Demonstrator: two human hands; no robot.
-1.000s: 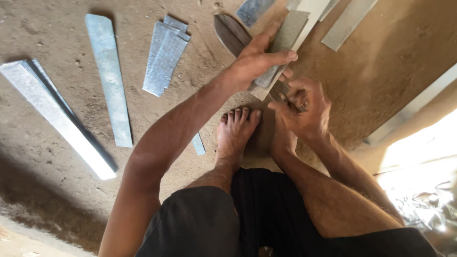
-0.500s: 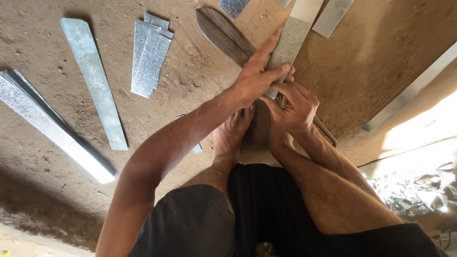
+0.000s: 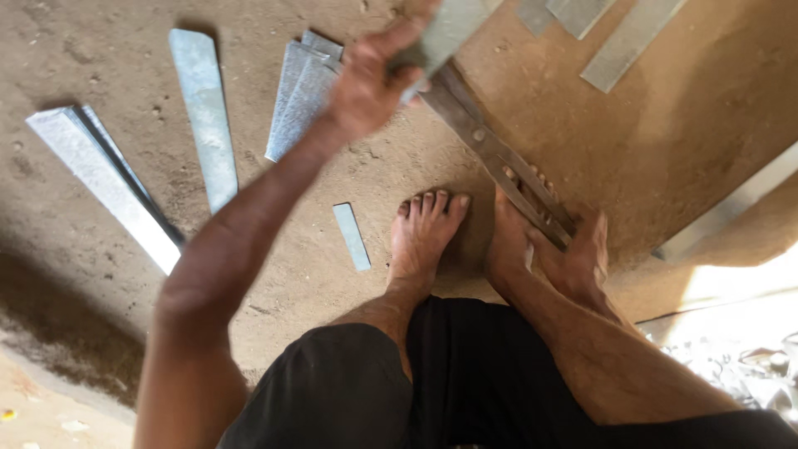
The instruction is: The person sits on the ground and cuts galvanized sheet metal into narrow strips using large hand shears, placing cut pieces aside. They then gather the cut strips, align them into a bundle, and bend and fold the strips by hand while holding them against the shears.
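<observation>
— What do the hands hold?
— The left hand (image 3: pixel 366 83), upper middle of the frame, has its fingers clenched on one metal strip (image 3: pixel 445 29). The right hand (image 3: pixel 582 262), lower right, grips the handles of the shears (image 3: pixel 499 162), one pair, lying diagonally on the floor (image 3: pixel 582 141).
— And the loose pieces?
— At left, one long sheet (image 3: pixel 204 112), one small offcut (image 3: pixel 352 237) beside two bare feet (image 3: pixel 424 233).

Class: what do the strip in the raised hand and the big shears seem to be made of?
Strip: likely thin galvanised sheet metal, dull silver-grey, matching the flat offcuts lying on the ground. Shears: probably iron or steel, dark brownish and unpolished, with a visible pivot rivet.
</observation>
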